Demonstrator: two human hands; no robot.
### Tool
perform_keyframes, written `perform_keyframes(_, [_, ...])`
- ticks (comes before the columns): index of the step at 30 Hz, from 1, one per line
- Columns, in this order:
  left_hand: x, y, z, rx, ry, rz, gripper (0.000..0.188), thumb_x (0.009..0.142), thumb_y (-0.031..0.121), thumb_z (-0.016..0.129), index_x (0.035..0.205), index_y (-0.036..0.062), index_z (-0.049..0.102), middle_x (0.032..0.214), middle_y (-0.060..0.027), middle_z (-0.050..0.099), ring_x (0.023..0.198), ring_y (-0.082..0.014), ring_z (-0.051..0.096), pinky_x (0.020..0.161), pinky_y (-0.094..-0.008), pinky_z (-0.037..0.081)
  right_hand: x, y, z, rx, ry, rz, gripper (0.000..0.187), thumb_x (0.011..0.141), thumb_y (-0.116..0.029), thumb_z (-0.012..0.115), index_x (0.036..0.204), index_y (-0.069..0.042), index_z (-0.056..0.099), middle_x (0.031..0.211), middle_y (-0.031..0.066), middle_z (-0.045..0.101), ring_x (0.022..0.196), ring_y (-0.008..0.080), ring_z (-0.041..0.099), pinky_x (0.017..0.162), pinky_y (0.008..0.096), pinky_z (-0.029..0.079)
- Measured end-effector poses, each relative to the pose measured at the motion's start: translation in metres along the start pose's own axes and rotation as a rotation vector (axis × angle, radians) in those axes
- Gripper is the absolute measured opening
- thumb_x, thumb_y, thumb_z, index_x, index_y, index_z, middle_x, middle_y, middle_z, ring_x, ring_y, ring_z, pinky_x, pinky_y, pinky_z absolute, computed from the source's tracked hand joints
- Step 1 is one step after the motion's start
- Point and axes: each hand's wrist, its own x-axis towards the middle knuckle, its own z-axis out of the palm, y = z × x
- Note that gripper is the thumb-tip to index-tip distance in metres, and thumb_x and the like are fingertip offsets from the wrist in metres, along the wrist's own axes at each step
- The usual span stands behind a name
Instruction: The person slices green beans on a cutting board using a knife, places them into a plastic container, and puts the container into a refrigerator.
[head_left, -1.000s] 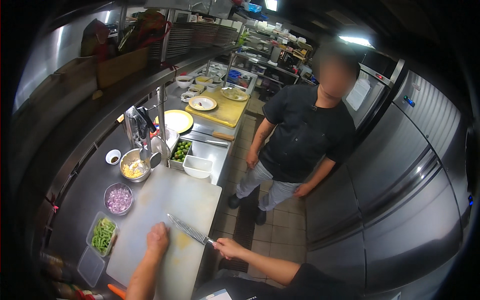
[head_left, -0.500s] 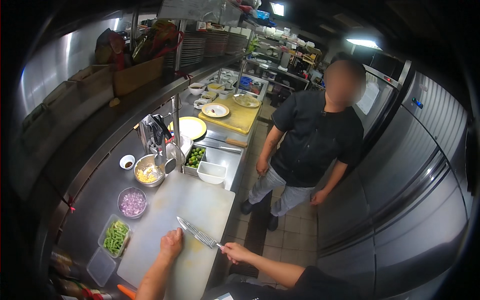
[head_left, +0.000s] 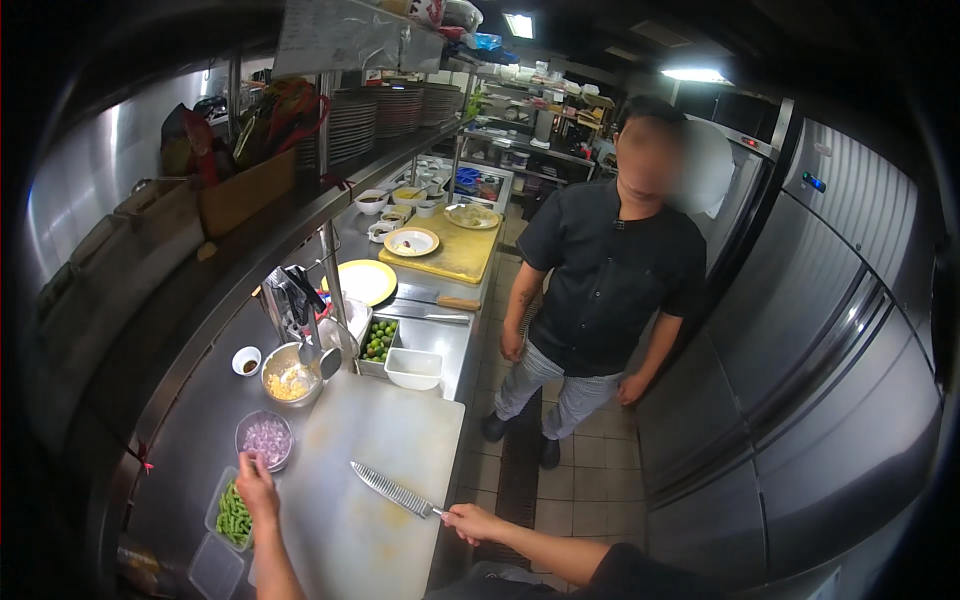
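My right hand (head_left: pixel 470 523) is closed round the handle of a chef's knife (head_left: pixel 392 488) with a dimpled blade. The knife lies low over the white cutting board (head_left: pixel 400 430), its tip pointing left and away from me. My left hand (head_left: pixel 257 490) is at the near rim of a bowl of chopped purple onion (head_left: pixel 267 440), fingers forward and slightly apart. I cannot tell whether they touch the bowl. Beside and partly under that hand is a clear plastic container of cut green beans (head_left: pixel 232 515). Its lid (head_left: pixel 216 567) lies nearer me.
A metal bowl with chopped yellow bits (head_left: pixel 290 380) and a small sauce dish (head_left: pixel 246 361) stand farther off. Green limes (head_left: pixel 379 340) and a white tub (head_left: pixel 414 368) are beyond the board. A person in black (head_left: pixel 610 270) stands right of the counter, before steel fridges (head_left: pixel 830 400).
My left hand has moved left, off the cutting board, to the onion bowl and bean container. The knife stays in my right hand over the board. The whole view has shifted slightly.
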Motion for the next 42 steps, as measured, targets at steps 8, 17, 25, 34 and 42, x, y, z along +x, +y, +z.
perform_keyframes(8, [-0.018, -0.060, -0.034, 0.587, -0.175, 0.069, 0.013, 0.092, 0.017, 0.061, 0.096, 0.0056, 0.060, 0.105, -0.0142, 0.056, 0.102, -0.0352, 0.054, 0.086, -0.0470, 0.046, 0.003, -0.003, 0.009, 0.023, -0.007, -0.023, 0.042, 0.102, -0.045, 0.048, 0.098, -0.006, 0.060, 0.061, 0.0016, 0.054, 0.046, 0.0119, 0.053, 0.042, 0.0297, 0.046])
perform_keyframes(17, [-0.020, -0.046, -0.033, 0.689, -0.037, -0.009, 0.064, 0.095, 0.048, 0.055, 0.144, 0.0085, 0.046, 0.153, -0.0138, 0.040, 0.143, -0.0353, 0.032, 0.118, -0.0554, 0.020, 0.000, -0.004, 0.007, 0.028, 0.009, 0.002, 0.041, 0.102, -0.044, 0.049, 0.097, -0.006, 0.060, 0.063, 0.0019, 0.054, 0.045, 0.0118, 0.053, 0.043, 0.0296, 0.046])
perform_keyframes(25, [-0.008, -0.042, -0.034, 0.753, -0.377, -0.368, 0.084, 0.094, 0.064, 0.047, 0.157, 0.0144, 0.024, 0.164, -0.0099, 0.022, 0.151, -0.0317, 0.018, 0.120, -0.0579, 0.010, -0.002, -0.006, 0.010, 0.025, 0.028, -0.006, 0.041, 0.102, -0.044, 0.048, 0.097, -0.005, 0.060, 0.063, 0.0016, 0.053, 0.046, 0.0114, 0.052, 0.042, 0.0292, 0.044])
perform_keyframes(34, [0.033, -0.168, -0.093, 0.510, -0.359, -0.398, 0.026, 0.094, 0.023, 0.058, 0.110, 0.0057, 0.068, 0.102, -0.0198, 0.070, 0.096, -0.0367, 0.067, 0.084, -0.0450, 0.051, 0.004, -0.001, 0.012, 0.000, 0.021, -0.009, 0.041, 0.102, -0.044, 0.048, 0.098, -0.005, 0.061, 0.063, 0.0016, 0.053, 0.046, 0.0111, 0.053, 0.042, 0.0288, 0.044])
perform_keyframes(42, [0.024, -0.223, -0.099, 0.207, -0.528, -0.316, 0.009, 0.089, -0.001, 0.056, 0.091, 0.0019, 0.064, 0.078, -0.0114, 0.067, 0.073, -0.0210, 0.063, 0.072, -0.0356, 0.051, 0.003, -0.001, 0.011, 0.015, 0.015, -0.007, 0.042, 0.102, -0.046, 0.047, 0.098, -0.006, 0.060, 0.063, 0.0016, 0.054, 0.046, 0.0118, 0.053, 0.042, 0.0295, 0.046])
